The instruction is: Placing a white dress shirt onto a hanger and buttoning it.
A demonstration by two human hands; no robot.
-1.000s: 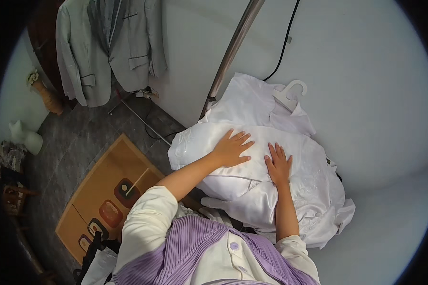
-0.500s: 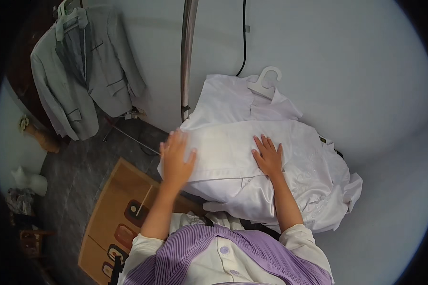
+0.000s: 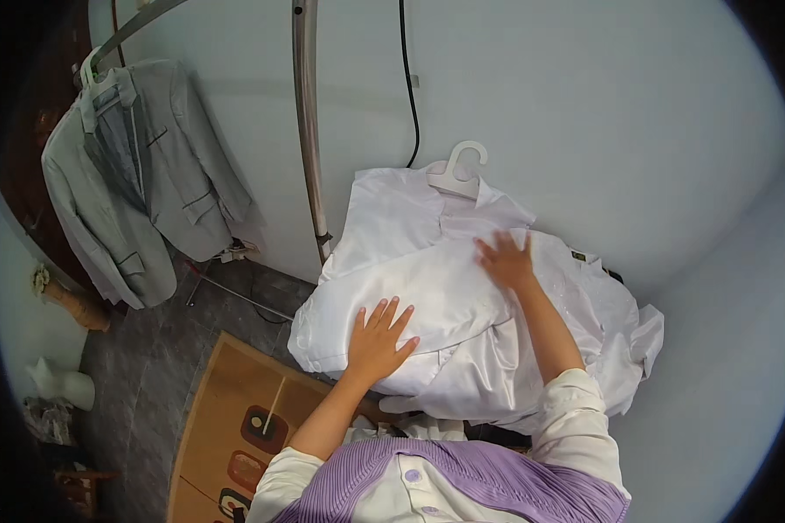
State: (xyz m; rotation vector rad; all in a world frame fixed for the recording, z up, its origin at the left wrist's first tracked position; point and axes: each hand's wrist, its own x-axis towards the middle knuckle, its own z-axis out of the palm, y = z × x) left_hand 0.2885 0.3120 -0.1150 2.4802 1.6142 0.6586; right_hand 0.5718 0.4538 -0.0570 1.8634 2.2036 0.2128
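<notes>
Both my hands are flat on this pile of white shirts (image 3: 462,322) heaped against the wall. My left hand (image 3: 377,340) sits on the near fold, fingers spread open and pressing down, not gripping anything. My right hand (image 3: 506,260) is further up, fingers splayed on the top shirt, just below the white hanger (image 3: 459,171) poking out of the collar. A metal pole (image 3: 309,131) runs up beside the pile, and a grey jacket (image 3: 131,183) hangs off to the left above the brown rug (image 3: 235,418).
</notes>
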